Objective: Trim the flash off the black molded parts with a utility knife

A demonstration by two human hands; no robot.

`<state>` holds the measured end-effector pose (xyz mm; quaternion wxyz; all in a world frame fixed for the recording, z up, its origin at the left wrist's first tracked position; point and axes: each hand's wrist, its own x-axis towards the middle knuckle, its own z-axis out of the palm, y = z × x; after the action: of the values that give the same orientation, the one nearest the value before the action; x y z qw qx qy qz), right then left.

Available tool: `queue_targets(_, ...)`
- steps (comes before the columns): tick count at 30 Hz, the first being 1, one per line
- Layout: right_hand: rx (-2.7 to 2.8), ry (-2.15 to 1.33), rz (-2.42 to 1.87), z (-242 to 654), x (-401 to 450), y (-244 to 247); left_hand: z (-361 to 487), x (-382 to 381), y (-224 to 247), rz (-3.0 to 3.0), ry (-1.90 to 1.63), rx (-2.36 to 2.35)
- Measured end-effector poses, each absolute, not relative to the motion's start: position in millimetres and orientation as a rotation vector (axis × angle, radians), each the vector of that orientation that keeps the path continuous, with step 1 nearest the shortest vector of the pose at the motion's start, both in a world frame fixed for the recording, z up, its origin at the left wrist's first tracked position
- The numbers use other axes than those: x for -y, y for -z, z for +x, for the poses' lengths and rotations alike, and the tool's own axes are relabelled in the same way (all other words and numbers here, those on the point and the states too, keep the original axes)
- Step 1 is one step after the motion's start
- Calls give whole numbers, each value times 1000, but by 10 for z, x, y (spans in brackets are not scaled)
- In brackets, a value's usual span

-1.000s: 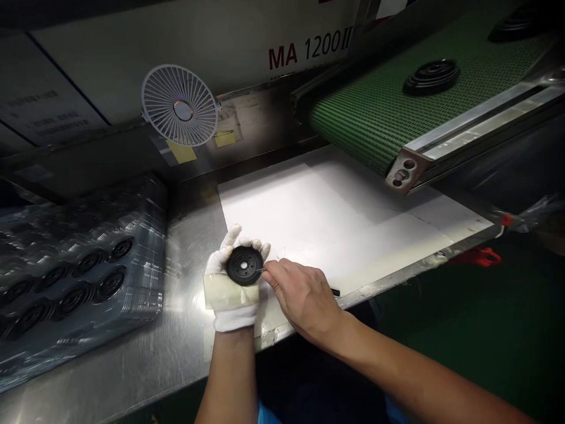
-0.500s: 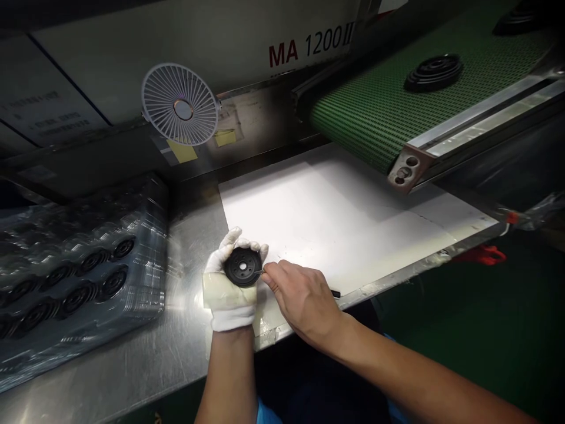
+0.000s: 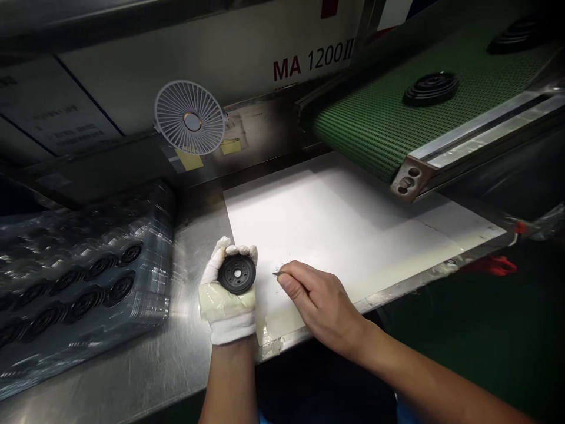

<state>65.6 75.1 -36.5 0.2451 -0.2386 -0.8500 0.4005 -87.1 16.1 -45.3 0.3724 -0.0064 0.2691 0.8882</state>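
My left hand (image 3: 227, 303) wears a white glove with a pale coated palm. It is turned palm up and cradles a round black plastic disc (image 3: 236, 284), a wheel-like part with a centre hole and smaller holes around it; my fingers curl over its far edge. To the right, my bare right hand (image 3: 315, 297) pinches a craft knife (image 3: 277, 274). Only its short pointed tip shows, aimed left at the disc and apart from it. The rest of the knife is hidden in my fist.
Beneath my hands a white sheet (image 3: 353, 218) covers part of the metal table (image 3: 189, 330). Stacked clear trays (image 3: 150, 306) with black discs stand at left. A round fan (image 3: 192, 121) is behind. At upper right, a green conveyor (image 3: 371, 132) carries black parts (image 3: 430, 89); its metal corner overhangs the sheet.
The knife tip, at the disc's right edge before, has come away to the right, opening a gap. The disc stays in my left hand, and the whole view has shifted slightly.
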Motion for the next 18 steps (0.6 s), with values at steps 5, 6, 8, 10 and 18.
queue_targets(5,2193,-1179,-791,743,-830,369,-849,-208,392,-120,-2251,-706)
queue_targets(6,2171,-1203,-812,756,-834,375,-845,-220,380,-136,-2233,-694)
queue_targets(8,2126,-1251,-838,782,-837,386,-837,-244,356,-150,-2204,-646)
queue_targets(10,2083,-1302,-849,808,-838,391,-824,-259,328,-151,-2190,-589)
queue_targets(18,1826,-1555,-833,907,-822,371,-829,-256,286,171,-2093,-1095)
